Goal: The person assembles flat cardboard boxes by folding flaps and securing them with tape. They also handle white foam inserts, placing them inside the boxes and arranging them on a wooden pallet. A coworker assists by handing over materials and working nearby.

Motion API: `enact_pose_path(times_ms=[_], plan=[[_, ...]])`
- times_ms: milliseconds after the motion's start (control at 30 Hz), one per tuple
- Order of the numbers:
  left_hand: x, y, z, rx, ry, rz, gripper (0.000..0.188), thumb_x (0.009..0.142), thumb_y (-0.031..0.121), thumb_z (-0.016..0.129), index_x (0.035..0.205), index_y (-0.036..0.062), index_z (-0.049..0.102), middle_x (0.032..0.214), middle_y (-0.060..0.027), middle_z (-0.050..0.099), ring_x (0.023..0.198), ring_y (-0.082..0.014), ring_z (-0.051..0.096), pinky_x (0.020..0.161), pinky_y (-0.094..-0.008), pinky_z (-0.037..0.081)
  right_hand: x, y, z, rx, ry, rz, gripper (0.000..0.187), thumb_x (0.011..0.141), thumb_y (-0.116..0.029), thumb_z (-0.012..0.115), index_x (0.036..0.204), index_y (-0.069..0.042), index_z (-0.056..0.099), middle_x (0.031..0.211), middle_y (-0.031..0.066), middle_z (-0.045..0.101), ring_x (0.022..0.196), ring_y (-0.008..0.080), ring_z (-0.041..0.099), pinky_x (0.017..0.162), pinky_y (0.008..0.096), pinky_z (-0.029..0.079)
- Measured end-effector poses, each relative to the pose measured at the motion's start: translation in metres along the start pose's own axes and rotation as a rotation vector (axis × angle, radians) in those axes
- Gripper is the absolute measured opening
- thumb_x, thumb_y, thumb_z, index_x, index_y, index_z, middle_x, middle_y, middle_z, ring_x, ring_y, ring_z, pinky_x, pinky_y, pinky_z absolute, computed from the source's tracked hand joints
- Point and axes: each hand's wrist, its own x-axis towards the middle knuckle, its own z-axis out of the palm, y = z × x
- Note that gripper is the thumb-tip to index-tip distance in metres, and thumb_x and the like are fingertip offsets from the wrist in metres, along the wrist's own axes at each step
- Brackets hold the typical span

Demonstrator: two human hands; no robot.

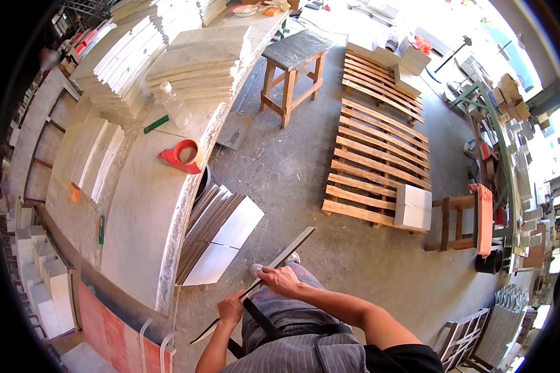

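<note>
In front of my waist, a long thin flat piece (297, 243) slants from lower left to upper right. It shows nearly edge-on, pale along its far end and dark along its near end; its kind is unclear. My left hand (231, 306) is closed around its lower part. Farther up, my right hand (280, 280) grips it near the middle, the fingers partly hidden. Left of it, flattened white cardboard boxes (221, 242) with brown edges lean in a row against the worktable (137, 248).
On the worktable are a red tape dispenser (185, 155), a clear bottle (176, 107), a green cutter (156, 124) and stacked pale slabs (196, 62). Wooden pallets (379, 155) lie ahead right, one bearing a white box (413, 207). A wooden stand (297, 53) stands beyond.
</note>
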Motion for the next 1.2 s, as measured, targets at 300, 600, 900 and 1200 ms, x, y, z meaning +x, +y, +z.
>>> enact_pose_path(times_ms=[300, 600, 900, 1200], plan=[[0.035, -0.021, 0.017, 0.143, 0.049, -0.069, 0.021, 0.077, 0.015, 0.05, 0.095, 0.0141, 0.061, 0.084, -0.0085, 0.061, 0.078, -0.0293, 0.061, 0.063, -0.0425, 0.049, 0.015, 0.032, 0.002, 0.016, 0.192, 0.022, 0.026, 0.079, -0.019, 0.059, 0.105, -0.015, 0.058, 0.112, 0.0028, 0.055, 0.068, 0.0222, 0.063, 0.054, 0.0343, 0.05], [0.109, -0.093, 0.078, 0.139, 0.011, -0.204, 0.014, 0.081, 0.017, 0.053, 0.092, 0.0104, 0.06, 0.086, -0.0088, 0.062, 0.081, -0.0286, 0.06, 0.068, -0.0402, 0.048, -0.022, 0.124, 0.036, 0.168, 0.16, 0.458, 0.027, 0.08, -0.014, 0.058, 0.107, -0.012, 0.058, 0.115, 0.0086, 0.052, 0.054, 0.0213, 0.06, 0.056, 0.0332, 0.049], [0.204, -0.222, 0.153, 0.205, 0.02, -0.269, 0.012, 0.083, 0.017, 0.054, 0.09, 0.0094, 0.06, 0.083, -0.0087, 0.061, 0.08, -0.0288, 0.059, 0.068, -0.0405, 0.047, -0.036, 0.152, 0.158, 0.379, 0.019, 0.645, 0.022, 0.078, -0.012, 0.057, 0.099, -0.009, 0.062, 0.098, 0.0104, 0.06, 0.08, 0.0312, 0.06, 0.064, 0.0378, 0.049], [0.274, -0.275, 0.154, 0.508, 0.16, -0.214, 0.065, 0.072, 0.031, 0.069, 0.125, 0.0081, 0.04, 0.121, -0.012, 0.042, 0.113, -0.0282, 0.039, 0.098, -0.0435, 0.03, 0.037, 0.163, 0.226, 0.588, 0.024, 0.76, 0.018, 0.079, -0.012, 0.058, 0.095, -0.005, 0.063, 0.086, 0.0117, 0.062, 0.073, 0.0261, 0.06, 0.062, 0.0306, 0.047]])
